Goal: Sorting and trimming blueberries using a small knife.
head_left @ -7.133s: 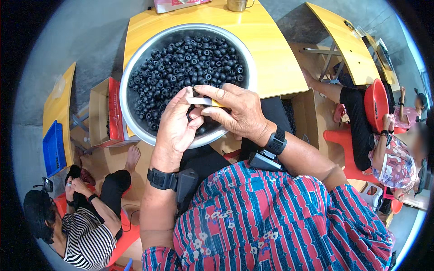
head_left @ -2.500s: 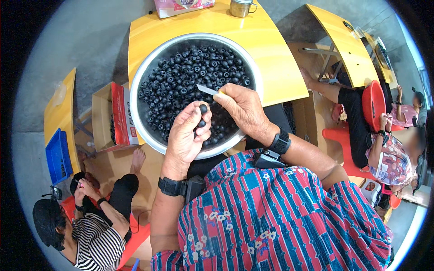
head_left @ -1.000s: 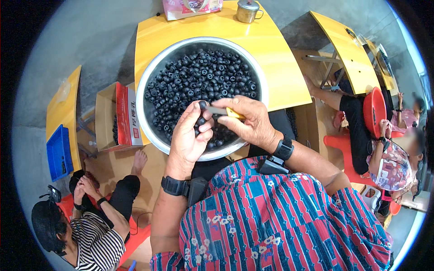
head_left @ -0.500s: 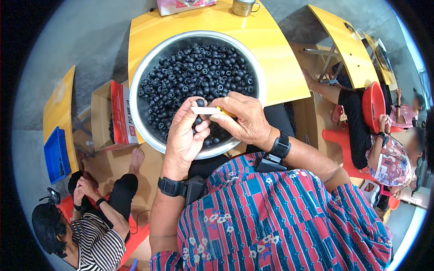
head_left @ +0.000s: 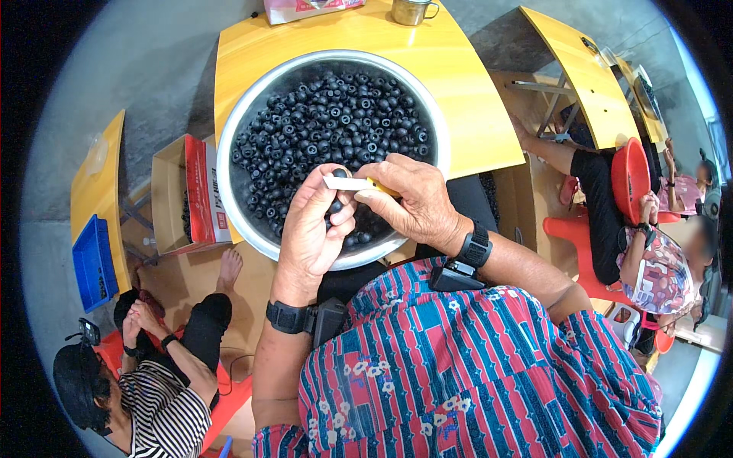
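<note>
Over the near side of a wide metal basin [head_left: 226,179], both my hands are close together. My left hand [head_left: 311,229] pinches a small round black part [head_left: 339,175] between thumb and fingers, and more black parts [head_left: 335,206] are tucked in its curled fingers. In my right hand [head_left: 416,197] is a small knife with a yellow handle [head_left: 382,187]. Its pale flat blade [head_left: 347,184] lies across the pinched part, close to my left thumb. A heap of similar black parts [head_left: 328,122], many showing a round hole, fills much of the basin.
The basin overlaps the yellow table [head_left: 466,114], which carries a metal mug [head_left: 412,11] and a package [head_left: 301,9] at its far edge. A cardboard box [head_left: 169,195] stands left. A seated person [head_left: 164,389] is lower left; others [head_left: 660,275] sit right with a red basin [head_left: 631,179].
Both hands keep nearly the same place and grip. The knife blade has shifted only slightly against the pinched black part.
</note>
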A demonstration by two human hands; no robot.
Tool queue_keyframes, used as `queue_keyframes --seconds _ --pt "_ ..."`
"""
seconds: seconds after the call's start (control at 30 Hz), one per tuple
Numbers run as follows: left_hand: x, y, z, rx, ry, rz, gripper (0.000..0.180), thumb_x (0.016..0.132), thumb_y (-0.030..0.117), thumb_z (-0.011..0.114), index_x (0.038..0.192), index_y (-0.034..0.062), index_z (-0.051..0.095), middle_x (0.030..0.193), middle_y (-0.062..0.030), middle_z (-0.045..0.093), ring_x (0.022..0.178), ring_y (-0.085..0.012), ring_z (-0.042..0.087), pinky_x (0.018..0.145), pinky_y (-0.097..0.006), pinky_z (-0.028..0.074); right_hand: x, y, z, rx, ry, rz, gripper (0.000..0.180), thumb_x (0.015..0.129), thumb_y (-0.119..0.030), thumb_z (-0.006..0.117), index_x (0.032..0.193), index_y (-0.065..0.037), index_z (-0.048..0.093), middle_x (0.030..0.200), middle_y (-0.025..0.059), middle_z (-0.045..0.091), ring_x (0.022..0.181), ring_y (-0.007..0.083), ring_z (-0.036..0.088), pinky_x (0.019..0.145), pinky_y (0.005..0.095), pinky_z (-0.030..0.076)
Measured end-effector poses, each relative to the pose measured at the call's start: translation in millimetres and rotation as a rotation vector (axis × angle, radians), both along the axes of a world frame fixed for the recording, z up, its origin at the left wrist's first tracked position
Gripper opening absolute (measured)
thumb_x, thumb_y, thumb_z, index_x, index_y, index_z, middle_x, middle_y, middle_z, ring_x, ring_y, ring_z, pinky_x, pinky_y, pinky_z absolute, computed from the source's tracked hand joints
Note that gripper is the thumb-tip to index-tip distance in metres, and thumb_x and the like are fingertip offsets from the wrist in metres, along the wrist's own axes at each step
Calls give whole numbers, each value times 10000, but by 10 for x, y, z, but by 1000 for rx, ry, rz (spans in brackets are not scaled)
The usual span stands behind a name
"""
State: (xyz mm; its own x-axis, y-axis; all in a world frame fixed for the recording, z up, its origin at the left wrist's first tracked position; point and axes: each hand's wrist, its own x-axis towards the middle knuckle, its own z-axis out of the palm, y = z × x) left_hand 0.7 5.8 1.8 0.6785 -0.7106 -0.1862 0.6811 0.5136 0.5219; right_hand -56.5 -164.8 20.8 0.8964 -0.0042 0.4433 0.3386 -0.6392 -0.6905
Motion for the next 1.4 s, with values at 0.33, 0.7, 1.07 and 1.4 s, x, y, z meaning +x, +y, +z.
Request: queue_keyframes --seconds 0.33,0.7,1.07,1.4 --pt "-17 -3 -10 -7 0 -1 174 974 197 515 1086 64 523 831 -17 497 613 -44 440 456 -133 358 -14 -3 10 -20 -18 -6 184 811 -212 671 932 -74 652 750 95 595 701 275 607 629 378 501" --pt "-6 -15 41 14 -13 -42 177 978 200 514 1073 50 521 807 -6 466 611 -42 414 447 -129 330 88 -30 -56 287 126 -131 211 848 -198 667 954 -16 650 792 134 621 741 281 607 670 364 483" --pt "-41 -29 67 146 12 16 192 978 249 522 1062 79 547 819 8 506 625 -41 420 470 -136 328 30 -23 -51 147 -48 80 397 777 -171 729 1164 -140 648 752 85 618 672 240 613 627 334 508" --pt "45 8 24 -9 49 33 223 985 268 490 1063 64 537 848 -35 526 666 -94 471 476 -169 352 -30 -85 -22 321 -54 -1 368 773 -23 654 1129 -116 659 849 90 624 771 208 618 695 310 502"
